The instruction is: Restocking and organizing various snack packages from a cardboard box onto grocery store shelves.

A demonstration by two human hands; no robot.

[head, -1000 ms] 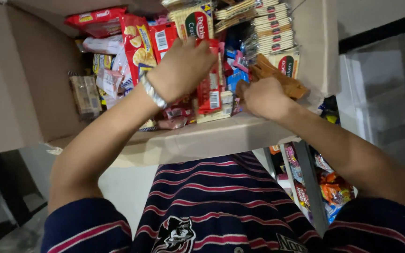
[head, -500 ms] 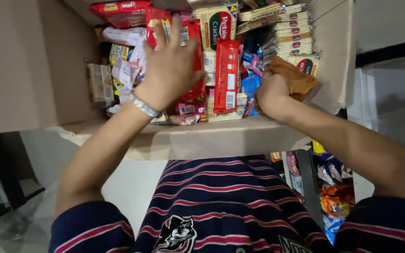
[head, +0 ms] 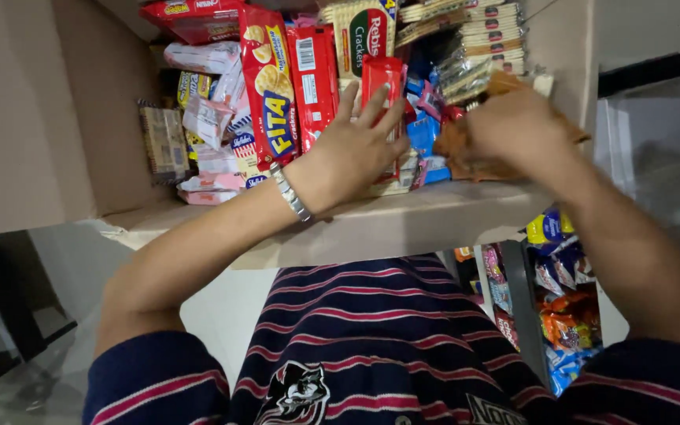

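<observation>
Step in hand: sorting snack packs inside an open cardboard box (head: 33, 118); judged from hand placement, packs are being steadied and repositioned in the box.
Left hand (head: 348, 153): centre of the frame, fingers spread open and laid flat against an upright slim red pack (head: 381, 79); no closed grip on it is visible. A metal bracelet (head: 291, 193) sits on the wrist.
Right hand (head: 517, 126): right of centre, fingers curled shut around a crumpled brown wrapper pack (head: 466, 145), held at the right end of the box just beside its right wall.
Box contents: a yellow-and-red cracker pack (head: 269, 90) and a wider red pack (head: 314, 75) stand upright, left of the slim red pack; a green-and-cream cracker pack (head: 362, 35) at upper centre; stacked cream sandwich biscuits (head: 485, 35) at upper right; small pink and white packs (head: 210, 118) at left; blue packs (head: 423, 134) between the hands.
Next move, judged: the brown wrapper pack needs a free gap among tightly packed rows; the left hand would have to keep the upright packs from tipping.
Surface: none visible; the near box flap (head: 356, 228) spans the middle of the frame above the person's striped shirt (head: 356, 338).
Room: a rack of bright snack bags (head: 560, 299) at lower right; pale floor (head: 222, 307) at lower left; a dark frame and glass-like panel at far right, blurred.
</observation>
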